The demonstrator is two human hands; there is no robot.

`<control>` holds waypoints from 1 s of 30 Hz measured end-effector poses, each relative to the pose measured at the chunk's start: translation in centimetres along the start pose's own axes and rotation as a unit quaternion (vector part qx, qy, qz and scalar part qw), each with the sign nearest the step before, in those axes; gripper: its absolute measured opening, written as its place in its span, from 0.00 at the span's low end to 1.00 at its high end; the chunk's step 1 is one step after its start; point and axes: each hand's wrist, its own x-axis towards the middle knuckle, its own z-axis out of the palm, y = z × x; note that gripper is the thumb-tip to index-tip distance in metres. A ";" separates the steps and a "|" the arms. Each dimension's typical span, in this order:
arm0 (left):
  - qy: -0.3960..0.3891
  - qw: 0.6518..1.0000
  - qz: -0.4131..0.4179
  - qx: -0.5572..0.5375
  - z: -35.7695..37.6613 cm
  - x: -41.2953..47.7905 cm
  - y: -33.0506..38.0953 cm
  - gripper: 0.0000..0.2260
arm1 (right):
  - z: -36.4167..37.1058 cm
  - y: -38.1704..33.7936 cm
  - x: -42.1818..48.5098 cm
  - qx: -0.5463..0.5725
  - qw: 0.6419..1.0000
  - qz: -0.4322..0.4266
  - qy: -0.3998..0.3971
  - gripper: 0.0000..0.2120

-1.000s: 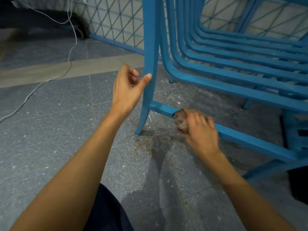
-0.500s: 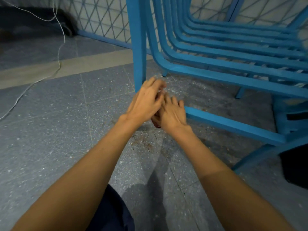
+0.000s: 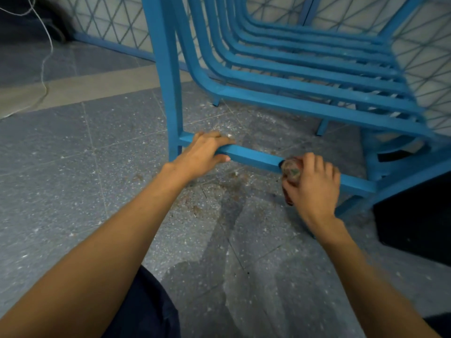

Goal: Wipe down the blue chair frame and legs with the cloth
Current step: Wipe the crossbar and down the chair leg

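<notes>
Blue chair frame (image 3: 256, 157), speckled grey floor (image 3: 73, 167); mesh fence (image 3: 117, 23)

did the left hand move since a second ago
Yes. The left hand went down the leg: a second ago it held the leg higher up, and now it grips the crossbar just right of the leg.

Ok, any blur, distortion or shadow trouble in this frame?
Head view: the wide lens bows floor seams and chair bars; the chair's far right smears; right hand and cloth slightly soft, left hand sharp; soft shadow on the floor below the hands; no glare.
</notes>
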 end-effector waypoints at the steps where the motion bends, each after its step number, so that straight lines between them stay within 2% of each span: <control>1: -0.001 1.000 -0.001 0.005 0.1 0.2 0.0 0.20 | 0.0 -1.6 0.5 0.012 1.000 -0.006 -0.015 0.21; 4: 0.009 1.000 0.008 0.011 0.1 0.4 0.2 0.20 | 0.7 -7.3 2.3 0.042 0.992 -0.076 -0.090 0.28; 6: 0.024 1.000 0.019 0.008 0.1 0.3 0.1 0.17 | 1.1 -9.6 3.0 0.049 0.985 -0.121 -0.111 0.33; 10: 0.023 1.000 0.005 0.004 -0.1 0.1 0.0 0.19 | 0.7 -5.8 2.3 0.025 0.980 -0.177 -0.086 0.29; 13: 0.004 1.000 -0.025 0.011 -0.3 0.1 0.4 0.21 | -0.1 1.4 0.6 -0.019 0.989 -0.143 -0.043 0.31; 16: -0.016 0.998 -0.021 0.065 -0.4 0.1 1.3 0.21 | -1.6 8.0 -1.1 -0.034 0.992 -0.103 -0.071 0.31; 18: -0.021 0.996 0.000 0.087 -0.2 0.1 2.5 0.24 | -2.9 9.6 -1.0 -0.006 0.990 -0.094 -0.106 0.30; 21: -0.024 0.994 0.064 0.087 0.9 0.6 5.4 0.26 | -3.1 7.0 0.4 0.152 0.981 -0.059 -0.104 0.33; 22: -0.029 0.993 0.079 0.083 1.4 0.9 6.6 0.25 | -2.6 5.4 0.9 0.164 0.980 -0.055 -0.096 0.36; 24: -0.039 0.993 0.083 0.073 2.3 1.6 8.1 0.21 | -1.4 2.1 1.6 0.119 0.987 -0.069 -0.080 0.38; 27: -0.035 0.996 0.055 0.061 2.7 2.4 8.6 0.13 | -0.6 0.1 2.0 0.105 0.988 -0.082 -0.073 0.30; 30: -0.044 0.995 0.065 0.055 2.4 2.6 8.5 0.15 | -0.7 2.5 0.3 0.078 0.988 -0.121 -0.049 0.27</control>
